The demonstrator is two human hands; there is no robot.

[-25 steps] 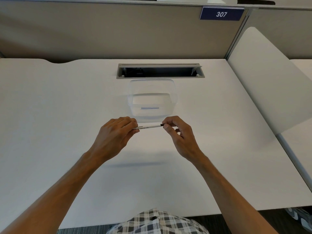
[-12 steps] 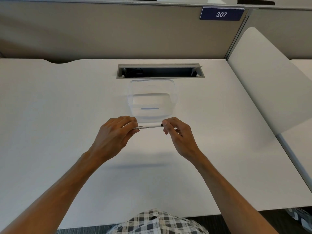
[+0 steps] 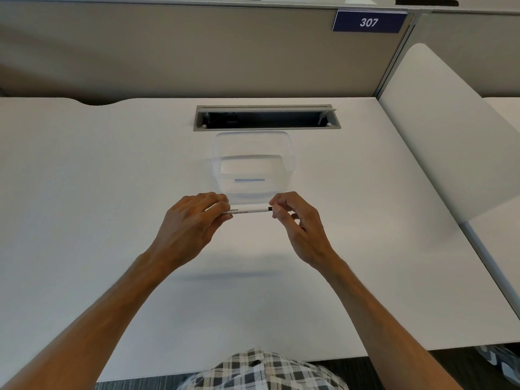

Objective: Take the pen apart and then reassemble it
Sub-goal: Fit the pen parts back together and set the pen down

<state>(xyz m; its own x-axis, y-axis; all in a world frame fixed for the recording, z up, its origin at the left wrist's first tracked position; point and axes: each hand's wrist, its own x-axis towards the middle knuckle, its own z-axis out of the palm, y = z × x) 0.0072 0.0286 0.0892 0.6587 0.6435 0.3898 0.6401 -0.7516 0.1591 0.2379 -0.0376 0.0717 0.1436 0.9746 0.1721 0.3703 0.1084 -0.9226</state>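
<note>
Your left hand [image 3: 194, 223] grips the light, stiff, slick pen [image 3: 247, 211]; your right hand [image 3: 295, 220] fingers [image 3: 277, 208] pinch its dark end, so hold the barrel firmly.

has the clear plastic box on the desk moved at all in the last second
No. The clear plastic box sits just in front of the cable slot, with the same gap as before; only the hands work the pen.

Single head-worn wide-angle view, looking forward and down across the bench [image 3: 84, 220], close above, toward its far edge.
</note>
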